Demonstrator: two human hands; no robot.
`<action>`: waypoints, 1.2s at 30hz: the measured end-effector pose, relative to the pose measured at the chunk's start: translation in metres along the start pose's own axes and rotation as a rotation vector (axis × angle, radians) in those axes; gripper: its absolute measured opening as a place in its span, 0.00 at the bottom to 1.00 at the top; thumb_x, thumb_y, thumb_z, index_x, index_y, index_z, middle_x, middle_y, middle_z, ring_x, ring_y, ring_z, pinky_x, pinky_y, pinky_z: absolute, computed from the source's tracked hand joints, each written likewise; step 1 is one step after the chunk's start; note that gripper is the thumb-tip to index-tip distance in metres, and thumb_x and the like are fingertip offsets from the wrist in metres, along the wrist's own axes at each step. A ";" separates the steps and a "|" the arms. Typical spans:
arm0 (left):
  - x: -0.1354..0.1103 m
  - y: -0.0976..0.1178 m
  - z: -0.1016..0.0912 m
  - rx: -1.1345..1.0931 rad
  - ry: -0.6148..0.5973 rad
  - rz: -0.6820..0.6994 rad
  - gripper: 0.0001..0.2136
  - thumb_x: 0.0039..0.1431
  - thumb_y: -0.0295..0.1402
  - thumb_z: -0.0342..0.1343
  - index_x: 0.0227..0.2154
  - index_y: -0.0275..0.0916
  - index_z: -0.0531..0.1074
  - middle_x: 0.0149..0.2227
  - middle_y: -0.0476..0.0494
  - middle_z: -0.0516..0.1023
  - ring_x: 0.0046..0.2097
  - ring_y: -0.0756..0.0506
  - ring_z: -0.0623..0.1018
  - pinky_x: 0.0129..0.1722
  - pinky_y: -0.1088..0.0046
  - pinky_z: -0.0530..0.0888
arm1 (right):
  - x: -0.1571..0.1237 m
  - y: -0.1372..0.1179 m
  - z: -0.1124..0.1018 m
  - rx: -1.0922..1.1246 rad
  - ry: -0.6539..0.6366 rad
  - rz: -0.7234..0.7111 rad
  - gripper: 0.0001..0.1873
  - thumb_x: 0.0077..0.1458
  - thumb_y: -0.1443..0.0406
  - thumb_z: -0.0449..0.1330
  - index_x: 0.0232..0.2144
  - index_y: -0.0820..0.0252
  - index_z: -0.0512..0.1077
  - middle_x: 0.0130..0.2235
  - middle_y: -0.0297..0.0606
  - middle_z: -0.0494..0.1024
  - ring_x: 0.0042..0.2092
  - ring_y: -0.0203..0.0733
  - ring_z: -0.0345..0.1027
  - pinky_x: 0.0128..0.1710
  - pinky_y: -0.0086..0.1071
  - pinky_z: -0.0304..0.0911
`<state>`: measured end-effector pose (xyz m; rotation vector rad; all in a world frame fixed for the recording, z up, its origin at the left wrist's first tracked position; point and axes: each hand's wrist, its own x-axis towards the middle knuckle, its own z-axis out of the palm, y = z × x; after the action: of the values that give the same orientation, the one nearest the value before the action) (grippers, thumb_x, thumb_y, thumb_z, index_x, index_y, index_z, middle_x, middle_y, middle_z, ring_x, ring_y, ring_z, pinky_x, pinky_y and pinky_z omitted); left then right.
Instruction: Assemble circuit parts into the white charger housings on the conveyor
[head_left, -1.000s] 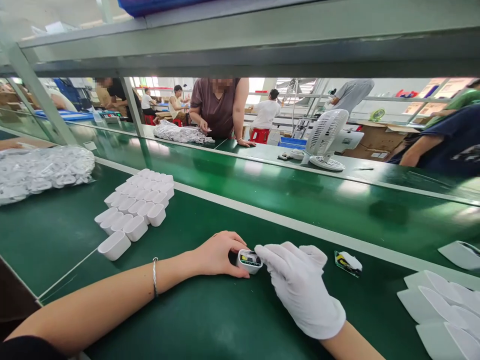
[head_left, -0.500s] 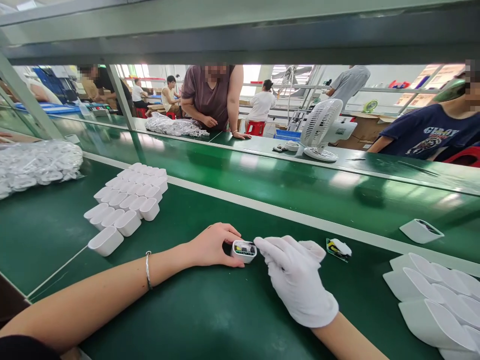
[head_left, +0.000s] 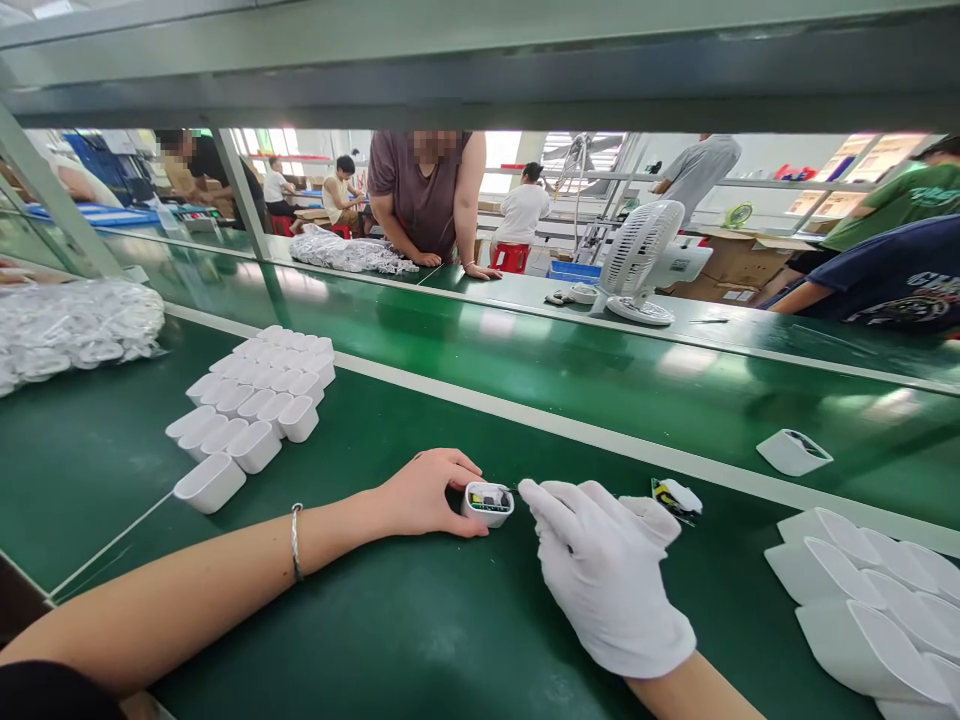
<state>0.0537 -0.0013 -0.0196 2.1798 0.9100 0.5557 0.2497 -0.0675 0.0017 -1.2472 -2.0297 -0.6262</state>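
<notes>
Bare left hand point(head_left: 424, 495) gripping a small open white case point(head_left: 487, 503) on the green table point(head_left: 450, 640), gloved right hand point(head_left: 600, 570) curled at its right rim (pinching anything, cannot tell), empty shells point(head_left: 255, 410) left, circuit board point(head_left: 677, 497) right.

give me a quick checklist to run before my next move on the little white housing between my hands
1. The left hand pins the white housing on the green mat: ok.
2. Housing opening faces up, parts visible inside: ok.
3. The gloved right hand has its index fingertip next to the housing: ok.
4. A tool in the right grip: cannot tell.
5. The circuit board lies just beyond the right hand: ok.
6. The empty housings sit away from the left forearm: ok.
</notes>
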 end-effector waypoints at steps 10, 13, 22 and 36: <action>-0.001 0.005 0.000 0.013 0.023 0.016 0.08 0.43 0.36 0.65 0.29 0.44 0.78 0.37 0.51 0.78 0.45 0.44 0.74 0.42 0.75 0.69 | 0.001 -0.004 0.002 0.005 -0.007 -0.039 0.15 0.47 0.77 0.53 0.30 0.55 0.73 0.25 0.27 0.75 0.25 0.30 0.59 0.31 0.37 0.41; -0.001 0.004 0.000 0.005 0.018 0.020 0.07 0.42 0.35 0.65 0.28 0.43 0.78 0.37 0.51 0.78 0.45 0.44 0.75 0.41 0.75 0.69 | -0.002 0.000 -0.002 0.022 0.017 -0.004 0.12 0.49 0.75 0.54 0.31 0.56 0.73 0.26 0.27 0.76 0.25 0.31 0.61 0.30 0.36 0.42; -0.002 0.005 0.001 0.034 0.025 0.006 0.08 0.43 0.36 0.65 0.29 0.44 0.78 0.39 0.52 0.78 0.46 0.44 0.74 0.44 0.73 0.68 | 0.002 -0.007 -0.004 -0.060 -0.016 0.001 0.13 0.47 0.76 0.53 0.30 0.57 0.74 0.23 0.29 0.74 0.24 0.31 0.57 0.28 0.36 0.38; -0.003 0.009 0.000 0.038 0.032 0.015 0.06 0.43 0.35 0.64 0.27 0.43 0.77 0.37 0.52 0.79 0.48 0.44 0.74 0.44 0.74 0.68 | 0.005 -0.006 -0.002 0.028 -0.006 -0.010 0.15 0.47 0.76 0.53 0.31 0.54 0.72 0.26 0.27 0.76 0.25 0.32 0.60 0.31 0.36 0.41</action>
<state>0.0560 -0.0082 -0.0133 2.2188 0.9288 0.5869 0.2431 -0.0687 0.0066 -1.2247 -2.0439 -0.5974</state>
